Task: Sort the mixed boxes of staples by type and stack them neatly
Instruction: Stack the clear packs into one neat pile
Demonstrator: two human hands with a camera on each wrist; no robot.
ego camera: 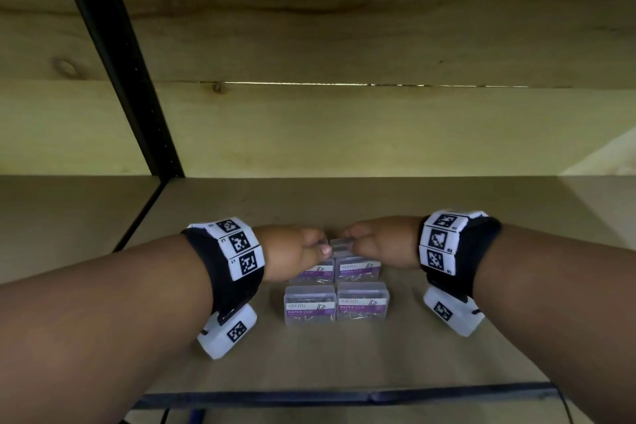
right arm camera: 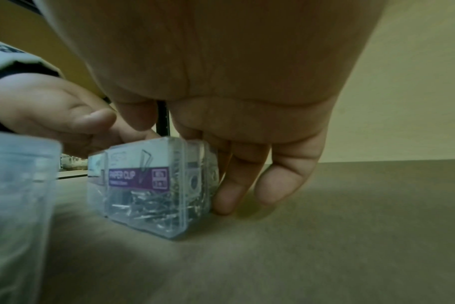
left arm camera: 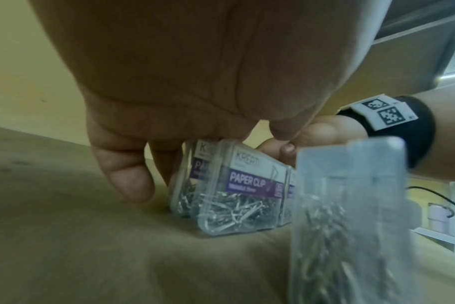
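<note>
Several clear plastic boxes with purple "PAPER CLIP" labels stand in two columns on the brown shelf board (ego camera: 447,365). The front pair (ego camera: 309,303) (ego camera: 363,301) stands free. My left hand (ego camera: 306,246) curls over the back-left box (left arm camera: 192,164), fingers (left arm camera: 133,181) down behind it and thumb on top. My right hand (ego camera: 361,241) curls the same way over the back-right box (right arm camera: 200,174), with fingers (right arm camera: 231,195) behind it. Both hands nearly meet above the back row (ego camera: 340,244). The middle boxes (left arm camera: 237,191) (right arm camera: 143,185) stand upright in front of my fingers.
A wooden back wall (ego camera: 344,127) closes the shelf behind the boxes. A black upright post (ego camera: 130,86) stands at the back left. The shelf's dark front rail (ego camera: 344,396) runs below my forearms. A blurred front box (left arm camera: 348,216) fills the near part of each wrist view.
</note>
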